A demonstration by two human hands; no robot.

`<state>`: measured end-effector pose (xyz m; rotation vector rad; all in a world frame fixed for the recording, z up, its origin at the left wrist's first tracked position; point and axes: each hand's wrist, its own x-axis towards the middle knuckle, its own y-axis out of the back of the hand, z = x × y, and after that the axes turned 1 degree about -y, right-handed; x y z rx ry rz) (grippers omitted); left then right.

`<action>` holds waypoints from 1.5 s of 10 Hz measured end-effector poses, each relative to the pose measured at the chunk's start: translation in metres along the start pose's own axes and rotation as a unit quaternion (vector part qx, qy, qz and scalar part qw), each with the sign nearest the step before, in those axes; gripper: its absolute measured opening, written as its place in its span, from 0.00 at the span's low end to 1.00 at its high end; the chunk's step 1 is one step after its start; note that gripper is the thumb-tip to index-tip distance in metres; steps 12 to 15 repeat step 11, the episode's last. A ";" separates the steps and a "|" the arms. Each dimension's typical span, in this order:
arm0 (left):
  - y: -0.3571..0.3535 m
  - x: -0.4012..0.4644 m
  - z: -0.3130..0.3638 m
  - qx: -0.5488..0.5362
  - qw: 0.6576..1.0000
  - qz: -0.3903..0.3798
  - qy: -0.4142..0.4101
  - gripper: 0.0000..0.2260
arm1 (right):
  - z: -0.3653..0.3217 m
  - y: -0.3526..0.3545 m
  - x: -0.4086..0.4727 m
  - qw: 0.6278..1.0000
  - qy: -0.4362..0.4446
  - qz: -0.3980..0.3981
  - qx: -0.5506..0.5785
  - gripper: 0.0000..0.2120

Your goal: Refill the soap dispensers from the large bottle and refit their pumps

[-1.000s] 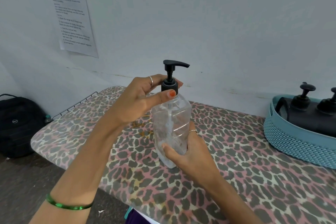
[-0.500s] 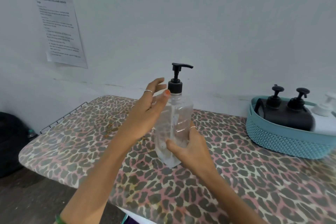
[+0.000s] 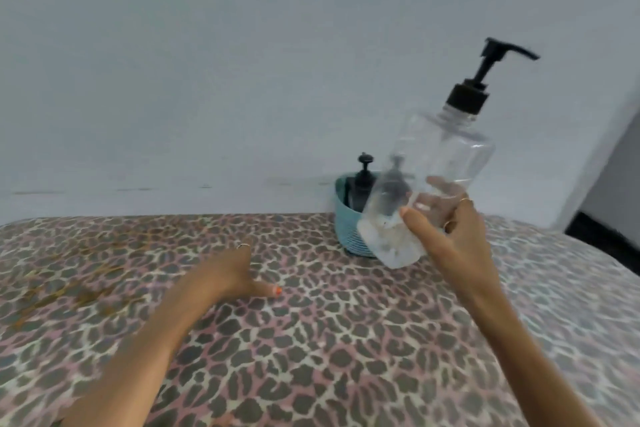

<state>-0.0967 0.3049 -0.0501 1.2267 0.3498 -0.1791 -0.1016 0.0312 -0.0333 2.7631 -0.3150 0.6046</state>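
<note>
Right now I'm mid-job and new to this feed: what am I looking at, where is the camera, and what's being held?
There is no machine here. You see a person's two bare hands, filmed by one camera worn on their head, looking forward and down. The right hand grips a clear dispenser bottle, lifted and tilted, with its black pump fitted on top. The left hand holds nothing; it is low over the leopard-print surface, fingers relaxed. Against the wall stands a blue basket with at least one dark pump-topped container inside, partly hidden behind the bottle. The picture is blurred, so the liquid level is hard to judge.
</note>
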 end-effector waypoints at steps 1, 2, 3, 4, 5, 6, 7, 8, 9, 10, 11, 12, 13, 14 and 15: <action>-0.005 0.014 0.009 0.044 0.999 -0.023 0.017 0.47 | 0.014 0.045 0.014 0.996 -0.009 0.086 -0.023 0.23; -0.008 0.023 0.012 0.078 0.996 -0.040 0.029 0.44 | 0.038 0.078 0.029 0.986 -0.037 0.148 -0.069 0.26; -0.009 0.027 0.012 0.141 0.988 -0.050 0.037 0.42 | 0.069 0.089 0.047 0.977 -0.070 0.172 -0.105 0.29; -0.010 0.029 0.011 0.156 0.986 -0.050 0.033 0.40 | 0.095 0.085 0.066 0.975 -0.081 0.155 -0.139 0.33; -0.010 0.032 0.011 0.150 0.987 -0.054 0.031 0.39 | 0.110 0.075 0.081 0.975 -0.094 0.136 -0.151 0.34; -0.010 0.032 0.009 0.148 0.988 -0.047 0.026 0.39 | 0.118 0.065 0.088 0.975 -0.108 0.116 -0.155 0.34; -0.013 0.032 0.005 0.145 0.988 -0.038 0.029 0.40 | 0.132 0.059 0.088 0.975 -0.118 0.110 -0.154 0.35; -0.015 0.030 0.003 0.147 0.989 -0.020 0.028 0.39 | 0.138 0.058 0.086 0.975 -0.117 0.106 -0.159 0.35; -0.016 0.026 0.005 0.143 0.989 -0.014 0.024 0.38 | 0.134 0.061 0.084 0.974 -0.125 0.085 -0.166 0.36; -0.017 0.023 0.005 0.135 0.991 -0.008 0.018 0.38 | 0.131 0.067 0.086 0.974 -0.138 0.045 -0.177 0.40; -0.017 0.018 0.004 0.119 0.993 -0.004 0.024 0.40 | 0.128 0.074 0.081 0.970 -0.138 0.022 -0.200 0.41; -0.017 0.018 0.004 0.119 0.993 -0.004 0.024 0.40 | 0.128 0.074 0.081 0.970 -0.138 0.022 -0.200 0.41; -0.017 0.018 0.004 0.119 0.993 -0.004 0.024 0.40 | 0.128 0.074 0.081 0.970 -0.138 0.022 -0.200 0.41; -0.017 0.018 0.004 0.119 0.993 -0.004 0.024 0.40 | 0.128 0.074 0.081 0.970 -0.138 0.022 -0.200 0.41; -0.017 0.018 0.004 0.119 0.993 -0.004 0.024 0.40 | 0.128 0.074 0.081 0.970 -0.138 0.022 -0.200 0.41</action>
